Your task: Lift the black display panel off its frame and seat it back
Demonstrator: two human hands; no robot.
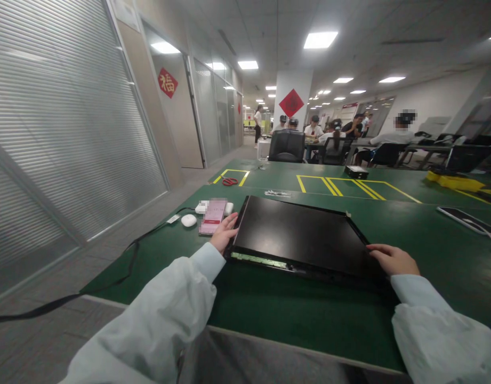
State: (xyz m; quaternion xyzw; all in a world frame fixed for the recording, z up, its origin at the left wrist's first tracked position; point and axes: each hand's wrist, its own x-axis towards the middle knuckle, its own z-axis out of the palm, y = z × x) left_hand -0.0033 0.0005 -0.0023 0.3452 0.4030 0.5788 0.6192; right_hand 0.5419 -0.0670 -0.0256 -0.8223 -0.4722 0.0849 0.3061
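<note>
A flat black panel (pixel 301 234), like a screen lying face down, rests on the green table (pixel 293 309) right in front of me. My left hand (pixel 224 233) grips its near left corner, fingers curled over the edge. My right hand (pixel 392 260) holds the near right corner, fingers laid on top and closed on the rim. Both arms wear pale sleeves. A strip of circuit board (pixel 259 260) shows along the panel's near edge.
Left of the panel lie a pink phone (pixel 213 216), a white round device (pixel 188 220) and a black cable (pixel 121 266) running off the table's left edge. Red scissors (pixel 230 181), a black box (pixel 356 172) and yellow floor-style markings sit farther back. Several people sit at far tables.
</note>
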